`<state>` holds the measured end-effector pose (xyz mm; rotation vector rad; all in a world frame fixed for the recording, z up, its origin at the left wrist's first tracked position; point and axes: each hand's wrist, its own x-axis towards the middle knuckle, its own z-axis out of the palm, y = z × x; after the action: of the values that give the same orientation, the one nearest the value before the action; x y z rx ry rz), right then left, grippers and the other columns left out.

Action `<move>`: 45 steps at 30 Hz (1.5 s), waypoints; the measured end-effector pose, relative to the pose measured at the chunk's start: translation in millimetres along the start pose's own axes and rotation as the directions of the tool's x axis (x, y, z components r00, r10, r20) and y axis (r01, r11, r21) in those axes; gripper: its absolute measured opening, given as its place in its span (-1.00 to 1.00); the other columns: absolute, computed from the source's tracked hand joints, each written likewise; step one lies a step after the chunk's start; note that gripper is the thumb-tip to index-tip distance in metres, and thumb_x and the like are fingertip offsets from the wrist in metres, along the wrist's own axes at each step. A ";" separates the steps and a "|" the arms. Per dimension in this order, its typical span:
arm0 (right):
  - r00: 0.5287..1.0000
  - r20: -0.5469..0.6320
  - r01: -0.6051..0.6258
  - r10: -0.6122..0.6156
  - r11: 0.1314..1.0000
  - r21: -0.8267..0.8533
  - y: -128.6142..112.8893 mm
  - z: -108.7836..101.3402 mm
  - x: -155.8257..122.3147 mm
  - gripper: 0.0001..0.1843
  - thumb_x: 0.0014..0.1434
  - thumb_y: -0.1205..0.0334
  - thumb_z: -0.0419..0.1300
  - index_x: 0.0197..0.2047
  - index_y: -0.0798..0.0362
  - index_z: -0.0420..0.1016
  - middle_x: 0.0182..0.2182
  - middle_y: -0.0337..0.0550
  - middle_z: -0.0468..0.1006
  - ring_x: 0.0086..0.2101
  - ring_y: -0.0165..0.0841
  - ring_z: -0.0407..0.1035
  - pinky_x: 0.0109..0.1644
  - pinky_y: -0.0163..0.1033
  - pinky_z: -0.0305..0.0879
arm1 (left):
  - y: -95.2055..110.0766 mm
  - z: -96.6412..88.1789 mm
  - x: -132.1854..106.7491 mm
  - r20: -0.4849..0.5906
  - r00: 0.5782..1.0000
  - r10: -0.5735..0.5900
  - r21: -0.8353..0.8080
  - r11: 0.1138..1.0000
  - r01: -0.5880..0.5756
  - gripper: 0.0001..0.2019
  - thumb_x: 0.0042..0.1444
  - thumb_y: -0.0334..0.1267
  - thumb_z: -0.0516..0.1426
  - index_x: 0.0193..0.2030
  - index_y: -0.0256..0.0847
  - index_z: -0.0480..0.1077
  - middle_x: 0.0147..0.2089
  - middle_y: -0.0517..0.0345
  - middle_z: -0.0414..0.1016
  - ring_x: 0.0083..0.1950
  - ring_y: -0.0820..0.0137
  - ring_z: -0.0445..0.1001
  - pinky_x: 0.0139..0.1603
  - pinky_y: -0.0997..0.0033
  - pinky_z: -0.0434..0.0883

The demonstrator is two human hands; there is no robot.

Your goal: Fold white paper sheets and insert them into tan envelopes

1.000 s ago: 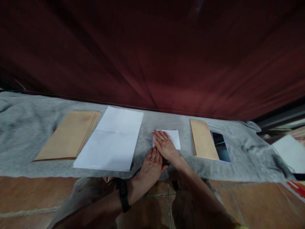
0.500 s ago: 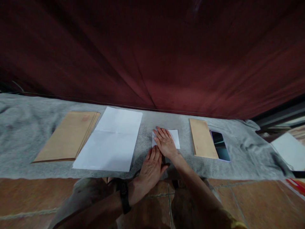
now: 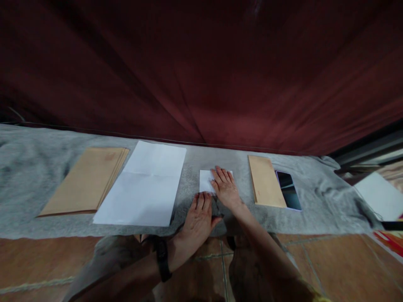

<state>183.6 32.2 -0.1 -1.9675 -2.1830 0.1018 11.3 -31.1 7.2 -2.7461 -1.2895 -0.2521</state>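
A small folded sheet of white paper (image 3: pixel 205 181) lies flat on the grey cloth. My right hand (image 3: pixel 226 188) rests flat over its right part, fingers stretched out and a little apart. At the paper's near edge, the fingertips of my left hand (image 3: pixel 200 216) touch it, palm down, thumb spread to the right. Under my hands, part of the paper is hidden. To the left lie large white sheets (image 3: pixel 146 184) with a crease across the middle.
Brown envelopes (image 3: pixel 86 180) are stacked at the far left. Smaller brown envelopes (image 3: pixel 267 182) lie to the right, beside a phone (image 3: pixel 289 191). A grey cloth (image 3: pixel 324 197) covers the surface, with a dark red curtain (image 3: pixel 201 75) behind it. A white object (image 3: pixel 379 196) stands at far right.
My right hand has slid to the right across the small folded paper, baring its left part. My left hand stays at the near edge. The view has shifted slightly.
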 end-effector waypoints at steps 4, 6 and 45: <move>1.000 0.005 -0.010 0.010 1.000 0.001 4.5 0.2 -2.5 -0.42 0.51 0.02 -0.13 0.49 0.00 0.13 0.48 -0.09 0.05 0.44 -0.14 -0.03 0.50 0.09 -0.12 | 0.2 -5.0 0.1 0.015 0.999 -0.035 0.022 0.999 0.035 -0.27 0.27 0.11 0.16 0.27 -0.62 0.38 0.30 -0.45 0.39 0.32 -0.07 0.33 0.39 -0.03 0.22; 1.000 0.006 -0.011 0.011 1.000 0.004 6.2 -0.1 -3.5 -0.42 0.51 0.01 -0.12 0.49 0.00 0.13 0.48 -0.08 0.05 0.44 -0.14 -0.04 0.50 0.10 -0.12 | -0.5 -9.4 1.9 0.026 0.999 -0.044 0.036 0.998 0.043 -0.29 0.26 0.09 0.17 0.24 -0.62 0.40 0.27 -0.46 0.42 0.28 -0.07 0.37 0.37 -0.04 0.24; 0.978 0.014 0.204 -0.206 0.974 0.097 -19.4 -3.6 -18.9 -0.48 0.47 0.13 -0.01 0.45 -0.06 0.22 0.46 -0.11 0.13 0.43 -0.18 0.01 0.50 0.11 -0.08 | -59.7 -32.5 29.9 0.043 0.996 -0.083 -0.320 0.943 0.092 -0.75 0.39 -0.34 0.01 -0.17 -0.21 0.53 -0.13 0.06 0.58 -0.09 0.31 0.53 0.00 0.28 0.45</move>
<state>167.2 11.1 5.0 -1.6885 -2.3353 0.1951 -19.3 24.3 45.9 -2.9680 -1.5012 -0.4721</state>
